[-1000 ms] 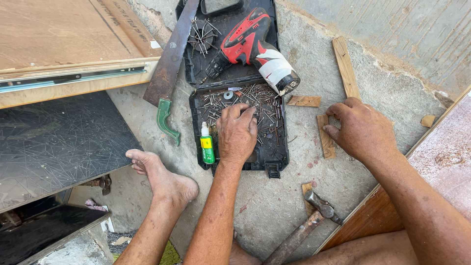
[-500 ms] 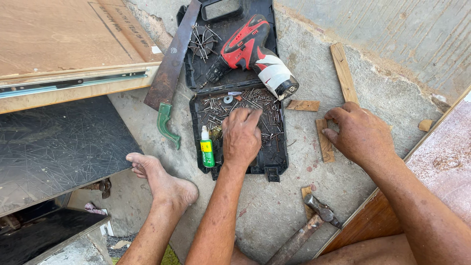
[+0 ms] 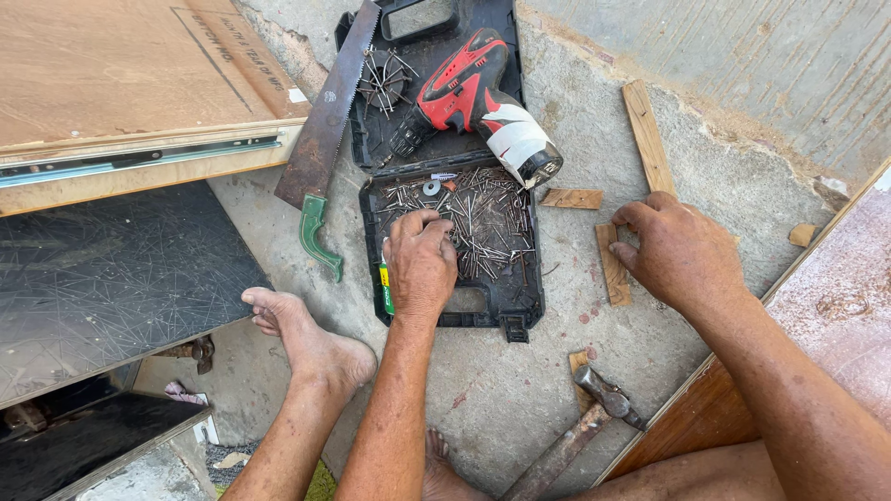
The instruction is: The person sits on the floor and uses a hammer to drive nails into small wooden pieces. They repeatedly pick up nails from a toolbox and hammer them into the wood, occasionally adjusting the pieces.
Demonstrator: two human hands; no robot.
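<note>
My left hand (image 3: 419, 264) rests palm down in the black case tray (image 3: 520, 301) full of loose nails (image 3: 487, 218), its fingers curled into the pile; what they pinch is hidden. A green-and-yellow tube (image 3: 383, 283) lies under its left edge. My right hand (image 3: 677, 250) presses on the concrete floor at the right, fingers bent over a small wooden strip (image 3: 613, 269). A red, black and white cordless drill (image 3: 473, 97) lies in the case's upper half.
A handsaw with a green handle (image 3: 318, 176) lies left of the case. A hammer (image 3: 585, 422) lies near my legs. Wooden offcuts (image 3: 647, 134) are scattered at right. A plywood panel with a drawer slide (image 3: 139, 93) sits upper left. My bare foot (image 3: 311, 339) rests on the floor.
My left hand has slid slightly down and left over the nails, fingers curling. My right hand stays by the wooden strip.
</note>
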